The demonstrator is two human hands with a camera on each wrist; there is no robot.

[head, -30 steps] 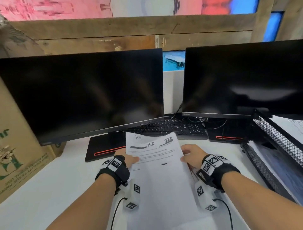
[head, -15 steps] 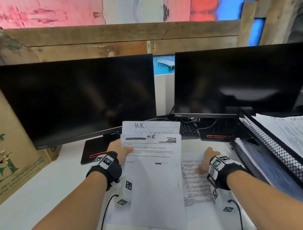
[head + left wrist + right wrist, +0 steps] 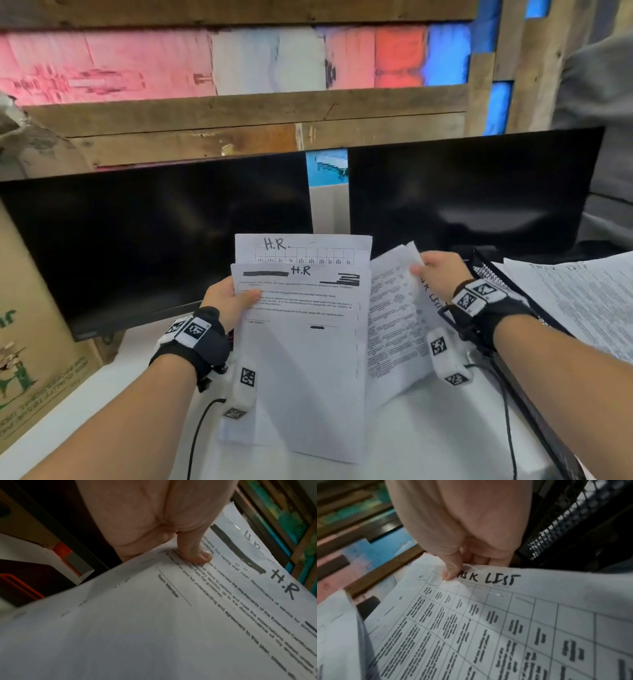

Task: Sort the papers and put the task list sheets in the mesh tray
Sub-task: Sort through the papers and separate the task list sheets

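Both forearms reach forward, each wrist wrapped in a black band with white marker tags. The left hand (image 3: 228,298) pinches a stack of papers (image 3: 301,342), thumb on top. The right hand (image 3: 436,272), raised slightly higher, pinches a task list sheet (image 3: 505,622) at its top edge.
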